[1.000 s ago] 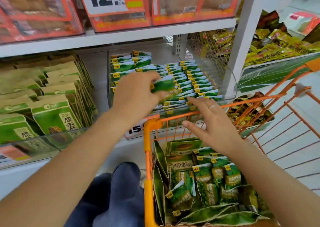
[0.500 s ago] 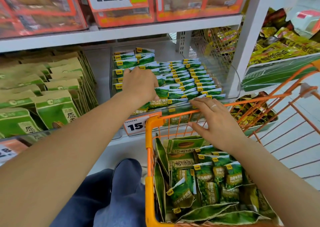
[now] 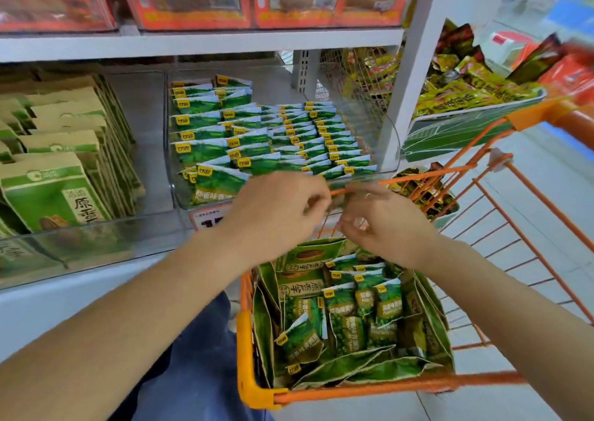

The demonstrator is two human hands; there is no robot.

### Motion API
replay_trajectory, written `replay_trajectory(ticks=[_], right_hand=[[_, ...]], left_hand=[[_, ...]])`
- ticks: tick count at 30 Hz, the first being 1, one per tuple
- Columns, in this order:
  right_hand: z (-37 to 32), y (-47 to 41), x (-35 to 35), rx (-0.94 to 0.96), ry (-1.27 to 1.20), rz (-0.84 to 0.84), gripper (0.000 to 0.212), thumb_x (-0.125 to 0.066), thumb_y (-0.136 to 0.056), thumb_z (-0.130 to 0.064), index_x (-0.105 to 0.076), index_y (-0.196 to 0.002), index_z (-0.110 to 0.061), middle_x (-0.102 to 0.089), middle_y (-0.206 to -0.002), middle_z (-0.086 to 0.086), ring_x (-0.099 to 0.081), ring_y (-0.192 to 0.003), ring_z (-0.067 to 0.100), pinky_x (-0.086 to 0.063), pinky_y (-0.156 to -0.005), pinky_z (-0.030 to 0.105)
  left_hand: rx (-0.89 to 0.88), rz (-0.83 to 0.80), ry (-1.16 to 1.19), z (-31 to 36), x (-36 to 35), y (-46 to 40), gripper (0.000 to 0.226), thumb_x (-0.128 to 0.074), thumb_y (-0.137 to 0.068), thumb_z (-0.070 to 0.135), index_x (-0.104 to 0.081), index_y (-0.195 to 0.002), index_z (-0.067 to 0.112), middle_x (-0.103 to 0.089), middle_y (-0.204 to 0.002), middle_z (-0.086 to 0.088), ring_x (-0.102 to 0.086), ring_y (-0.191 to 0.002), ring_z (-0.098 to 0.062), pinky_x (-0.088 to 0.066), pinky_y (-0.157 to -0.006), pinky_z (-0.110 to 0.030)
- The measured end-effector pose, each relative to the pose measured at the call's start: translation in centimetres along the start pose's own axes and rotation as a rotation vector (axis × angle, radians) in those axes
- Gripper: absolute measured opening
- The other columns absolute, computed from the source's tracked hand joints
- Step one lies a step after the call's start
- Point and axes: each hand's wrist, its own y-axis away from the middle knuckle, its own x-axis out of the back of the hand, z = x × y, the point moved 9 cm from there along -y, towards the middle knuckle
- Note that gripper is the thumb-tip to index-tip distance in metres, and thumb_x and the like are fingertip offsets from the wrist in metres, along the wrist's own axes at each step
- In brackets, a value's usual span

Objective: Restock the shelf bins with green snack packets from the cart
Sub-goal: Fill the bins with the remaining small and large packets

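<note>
A clear shelf bin holds rows of small green snack packets; one packet lies at its front left. Below it the orange cart carries more green packets among bigger green bags. My left hand hovers over the cart's far rim, just in front of the bin, fingers loosely curled and holding nothing. Beside it, almost touching, my right hand has its fingers bent the same way and holds nothing.
Large green-and-kraft bags fill the bin to the left. Yellow packets lie in a tray past the white shelf post. Orange boxes stand on the shelf above. My knee in blue trousers is left of the cart.
My left hand let go of a green packet in the bin and drew back towards the cart. My right hand came off the front packets and moved back beside it.
</note>
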Motion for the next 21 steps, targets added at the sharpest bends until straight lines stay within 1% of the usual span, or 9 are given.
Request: replay_trajectory(ticks=[3,4,5,7,9,11,15,17,21], right_hand=[[-1.4,1.8,-1.1,0.245,0.246,0.053,0.033,-0.042,-0.091,-0.030,-0.067,-0.074,-0.017,-0.061,-0.062,-0.004,-0.060,-0.059,0.018,-0.040,-0.047,0.023],[-0.7,2.3,-2.8,0.232,0.282,-0.069,0.035,-0.038,-0.093,-0.030,-0.066,-0.078,-0.016,-0.059,-0.061,-0.002,-0.060,-0.056,0.020,-0.038,-0.047,0.023],[0.6,2.9,-4.8,0.162,0.305,-0.252,0.033,-0.037,-0.096,-0.030,-0.066,-0.089,-0.016,-0.061,-0.068,-0.001,-0.062,-0.063,0.021,-0.041,-0.050,0.025],[4.9,5.9,-9.1,-0.132,0.380,-0.729,0.027,-0.046,-0.096,-0.031,-0.058,-0.117,-0.021,-0.065,-0.099,0.002,-0.064,-0.091,0.022,-0.047,-0.067,0.030],[7.8,9.0,-11.2,-0.333,0.369,-1.002,0.044,-0.061,-0.089,-0.032,-0.050,-0.131,-0.023,-0.060,-0.121,0.002,-0.058,-0.108,0.022,-0.047,-0.078,0.030],[8.5,9.5,-12.1,-0.392,0.297,-1.019,0.052,-0.069,-0.084,-0.032,-0.050,-0.131,-0.024,-0.059,-0.124,0.003,-0.056,-0.111,0.022,-0.045,-0.078,0.029],[7.2,7.9,-12.9,-0.283,0.204,-0.940,0.011,-0.070,-0.084,-0.029,-0.063,-0.092,-0.026,-0.065,-0.108,-0.003,-0.059,-0.097,0.016,-0.045,-0.074,0.028],[6.9,6.8,-11.6,-0.310,0.055,-0.844,0.011,-0.070,-0.084,-0.024,-0.062,-0.077,-0.028,-0.069,-0.097,-0.006,-0.063,-0.092,0.012,-0.051,-0.079,0.030],[5.1,4.3,-6.5,-0.374,-0.396,-0.587,0.009,-0.068,-0.086,-0.014,-0.066,-0.078,-0.019,-0.071,-0.074,-0.006,-0.069,-0.072,0.008,-0.053,-0.071,0.023]], left_hand=[[-0.060,-0.209,-0.076,0.5,-6.2,3.0,0.026,-0.042,-0.099,0.032,-0.068,-0.097,0.029,-0.068,-0.091,0.012,-0.060,-0.087,-0.010,-0.051,-0.069,-0.032],[-0.029,-0.236,-0.060,-0.3,-7.3,3.4,0.026,-0.042,-0.099,0.030,-0.068,-0.099,0.028,-0.068,-0.093,0.011,-0.061,-0.088,-0.009,-0.052,-0.071,-0.032],[0.023,-0.256,-0.023,-1.2,-7.9,3.6,0.026,-0.043,-0.099,0.029,-0.068,-0.099,0.027,-0.069,-0.094,0.011,-0.061,-0.087,-0.008,-0.053,-0.073,-0.032],[0.104,-0.255,0.040,-2.5,-8.3,3.7,0.024,-0.044,-0.098,0.027,-0.068,-0.095,0.027,-0.069,-0.088,0.009,-0.062,-0.080,-0.008,-0.054,-0.071,-0.033],[0.125,-0.232,0.050,-3.0,-8.4,3.6,0.024,-0.043,-0.098,0.028,-0.066,-0.090,0.027,-0.068,-0.082,0.008,-0.061,-0.073,-0.008,-0.055,-0.067,-0.036],[0.112,-0.243,0.010,-2.9,-8.6,3.6,0.025,-0.042,-0.098,0.028,-0.065,-0.090,0.027,-0.066,-0.082,0.009,-0.061,-0.073,-0.009,-0.055,-0.065,-0.036],[0.084,-0.257,-0.038,-2.7,-8.7,3.6,0.024,-0.041,-0.099,0.029,-0.065,-0.095,0.025,-0.066,-0.087,0.008,-0.061,-0.077,-0.010,-0.055,-0.067,-0.033],[0.095,-0.270,-0.019,-2.8,-8.8,3.6,0.025,-0.042,-0.098,0.030,-0.066,-0.097,0.027,-0.066,-0.087,0.010,-0.061,-0.076,-0.008,-0.055,-0.066,-0.031],[0.147,-0.277,0.085,-2.8,-8.4,3.4,0.025,-0.044,-0.098,0.039,-0.067,-0.102,0.031,-0.067,-0.090,0.015,-0.060,-0.076,-0.003,-0.054,-0.063,-0.026]])
